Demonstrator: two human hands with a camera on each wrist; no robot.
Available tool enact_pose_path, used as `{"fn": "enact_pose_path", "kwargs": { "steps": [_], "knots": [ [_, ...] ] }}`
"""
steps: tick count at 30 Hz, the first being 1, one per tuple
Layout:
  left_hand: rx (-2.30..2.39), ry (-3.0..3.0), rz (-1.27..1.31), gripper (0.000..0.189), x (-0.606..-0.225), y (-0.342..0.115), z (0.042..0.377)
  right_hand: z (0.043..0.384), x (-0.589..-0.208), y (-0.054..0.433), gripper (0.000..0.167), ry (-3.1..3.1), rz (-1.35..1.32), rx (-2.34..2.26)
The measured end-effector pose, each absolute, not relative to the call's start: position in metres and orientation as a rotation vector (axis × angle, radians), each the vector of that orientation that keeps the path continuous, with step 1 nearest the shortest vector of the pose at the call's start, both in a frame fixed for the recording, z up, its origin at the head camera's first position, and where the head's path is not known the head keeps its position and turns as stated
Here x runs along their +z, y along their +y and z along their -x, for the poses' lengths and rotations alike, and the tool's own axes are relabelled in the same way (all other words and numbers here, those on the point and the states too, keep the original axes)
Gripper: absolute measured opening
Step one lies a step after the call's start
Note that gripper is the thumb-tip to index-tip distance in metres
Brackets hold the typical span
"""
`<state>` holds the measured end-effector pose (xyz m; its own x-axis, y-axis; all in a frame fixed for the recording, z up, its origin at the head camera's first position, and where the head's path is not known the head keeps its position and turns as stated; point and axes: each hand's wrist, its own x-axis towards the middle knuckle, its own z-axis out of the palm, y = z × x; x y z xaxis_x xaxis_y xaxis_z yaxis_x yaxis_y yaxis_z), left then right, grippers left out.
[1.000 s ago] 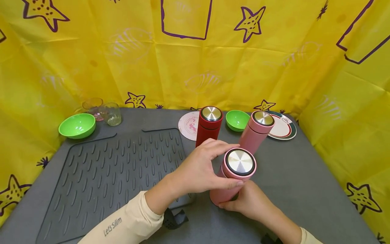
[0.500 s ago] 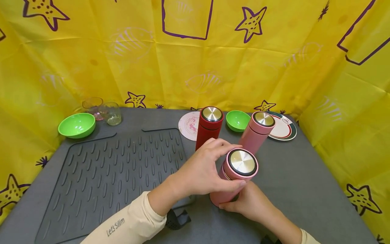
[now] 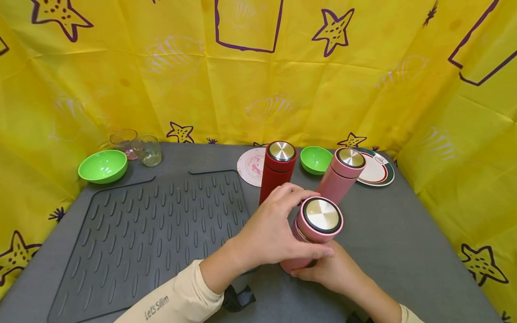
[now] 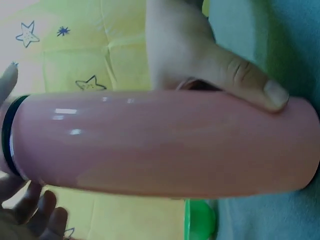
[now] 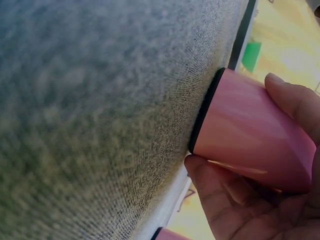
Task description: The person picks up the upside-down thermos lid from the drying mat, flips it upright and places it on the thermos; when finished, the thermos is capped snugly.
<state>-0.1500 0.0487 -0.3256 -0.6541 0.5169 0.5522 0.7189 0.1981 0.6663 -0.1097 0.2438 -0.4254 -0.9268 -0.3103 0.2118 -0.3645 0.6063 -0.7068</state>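
Note:
A pink thermos flask (image 3: pixel 322 215) with a shiny metal disc on its lid stands on the grey table, leaning slightly right in the head view. My left hand (image 3: pixel 272 231) grips its lid, thumb in front and fingers behind. Low on the body, my right hand (image 3: pixel 339 269) holds it steady, partly hidden behind the left thumb. In the left wrist view, the pink body (image 4: pixel 160 145) lies across the picture, with a dark ring near the lid. The right wrist view shows the flask's dark base (image 5: pixel 206 112) against the table. Behind it are a second pink flask (image 3: pixel 339 179) and a red flask (image 3: pixel 278 175).
A grey ribbed drying mat (image 3: pixel 161 229) covers the table's left side. Beyond it are a green bowl (image 3: pixel 102 167) and two glasses, one a clear glass (image 3: pixel 148 151). At the back are a pink-patterned plate (image 3: pixel 249 167), another green bowl (image 3: pixel 316 160) and a rimmed plate (image 3: pixel 375 168).
My left hand has turned and shifted slightly right on the lid, its thumb farther right across the front. The flask's top has moved a little right. My right hand stays nearly still.

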Motion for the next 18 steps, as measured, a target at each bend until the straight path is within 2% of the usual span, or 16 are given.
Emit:
{"fn": "enact_pose_path", "kwargs": {
  "steps": [5,10,18],
  "knots": [
    [-1.491,-2.227,1.146,0.066,-0.3291,0.0516,0.1484,0.1098,-0.4254,0.2432,0.072,-2.761,-0.572,1.231],
    [-1.523,-2.214,1.163,0.070,-0.3292,0.0512,0.1493,0.1098,-0.4247,0.2441,0.062,-2.776,-0.578,1.267],
    [-1.542,-2.152,1.251,0.066,-0.3290,0.0508,0.1471,0.1116,-0.4241,0.2437,0.052,-2.770,-0.595,1.397]
  ]
}}
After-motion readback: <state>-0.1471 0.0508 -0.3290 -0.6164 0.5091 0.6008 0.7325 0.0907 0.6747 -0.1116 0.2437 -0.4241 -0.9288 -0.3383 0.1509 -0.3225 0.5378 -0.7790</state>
